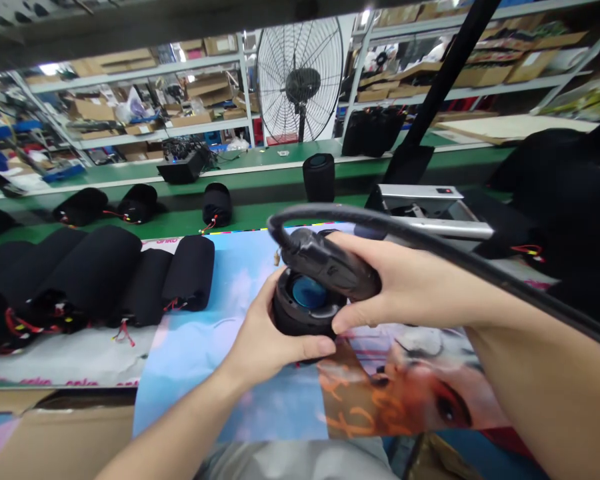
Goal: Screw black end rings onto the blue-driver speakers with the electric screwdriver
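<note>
Holds a black cylinder [300, 325] upright in the left hand [265, 333], with fingers curled round its left side and thumb laid across the near side, above a printed sheet [180, 360] on the bench. Grips a black corded device [335, 263] in the right hand [397, 280], over the cylinder's upper end, partly covering a blue disc [309, 292] there; rests the right thumb on the cylinder's near right edge. Trails a thick cable [360, 215] from the device across the right forearm. Shows, to the left, a row of black cylinders [95, 267] with red wires and, beyond, a large fan [300, 83].
</note>
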### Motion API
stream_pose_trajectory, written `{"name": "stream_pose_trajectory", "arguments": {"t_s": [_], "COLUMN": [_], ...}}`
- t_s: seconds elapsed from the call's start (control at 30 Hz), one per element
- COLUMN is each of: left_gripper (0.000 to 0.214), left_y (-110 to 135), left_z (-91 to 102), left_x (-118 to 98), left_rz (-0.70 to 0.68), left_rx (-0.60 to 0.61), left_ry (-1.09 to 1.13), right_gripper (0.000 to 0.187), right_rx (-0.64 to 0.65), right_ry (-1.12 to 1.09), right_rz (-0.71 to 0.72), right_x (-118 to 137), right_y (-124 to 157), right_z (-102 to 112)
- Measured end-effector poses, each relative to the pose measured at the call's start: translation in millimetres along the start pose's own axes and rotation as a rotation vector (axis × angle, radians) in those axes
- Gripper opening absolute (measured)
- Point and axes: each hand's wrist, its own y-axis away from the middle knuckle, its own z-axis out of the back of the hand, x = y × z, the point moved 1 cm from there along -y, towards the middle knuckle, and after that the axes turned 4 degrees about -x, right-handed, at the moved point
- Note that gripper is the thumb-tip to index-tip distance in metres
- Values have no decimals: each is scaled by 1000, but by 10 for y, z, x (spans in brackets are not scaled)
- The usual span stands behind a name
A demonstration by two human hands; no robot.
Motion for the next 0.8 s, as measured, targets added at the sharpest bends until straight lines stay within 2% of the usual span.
{"name": "stream_pose_trajectory", "arguments": {"t_s": [0.1, 0.23, 0.3, 0.43, 0.53, 0.63, 0.8], "left_gripper": [89, 73, 72, 81, 95, 105, 96], "left_y": [16, 65, 67, 25, -9, -20, 4], "left_z": [31, 8, 6, 73, 130, 137, 111], "left_x": [-23, -38, -29, 9, 26, 13, -8], "left_rz": [-19, 55, 82, 73, 71, 55, 77], "left_rx": [73, 11, -2, 111, 177, 186, 159], "left_ry": [44, 75, 110, 115, 108, 107, 71], "right_gripper": [61, 74, 77, 73, 61, 53, 65], "right_rx": [-120, -167, -178, -141, -24, 85, -22], "right_ry": [-35, -29, -10, 50, -2, -63, 128], "right_rz": [3, -19, -9, -40, -135, -234, -135], "right_x": [-33, -51, -30, 71, 150, 180, 133], "right_y": [69, 154, 172, 176, 171, 160, 150], "right_z": [24, 18, -13, -104, -161, -186, -167]}}
